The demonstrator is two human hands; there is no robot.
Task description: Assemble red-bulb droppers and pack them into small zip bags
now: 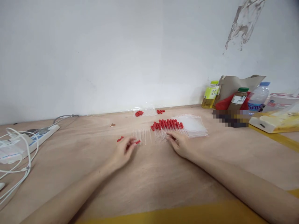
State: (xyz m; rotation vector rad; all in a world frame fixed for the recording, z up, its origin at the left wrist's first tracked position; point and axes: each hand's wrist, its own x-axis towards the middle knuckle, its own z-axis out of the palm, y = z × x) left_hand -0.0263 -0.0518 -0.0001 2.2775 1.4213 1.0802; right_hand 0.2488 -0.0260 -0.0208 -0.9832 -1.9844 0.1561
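Observation:
My left hand (125, 151) pinches a small red rubber dropper bulb (138, 142) between thumb and fingertips. Just beyond it lies a row of thin clear dropper tubes (140, 135). More loose red bulbs (120, 138) rest beside the left fingers. My right hand (179, 143) is closed at the fingertips on a thin clear dropper tube (164, 132), partly covered by the fingers. Behind that hand, several droppers with red bulbs (167, 123) lie side by side in a group, their clear tubes pointing toward me.
Clear plastic bags (192, 124) lie right of the droppers. Two small piles of red bulbs (139, 114) sit near the wall. Bottles (210, 95) and a grey bag (238, 83) stand back right. A power strip (44, 137) with white cables is at left.

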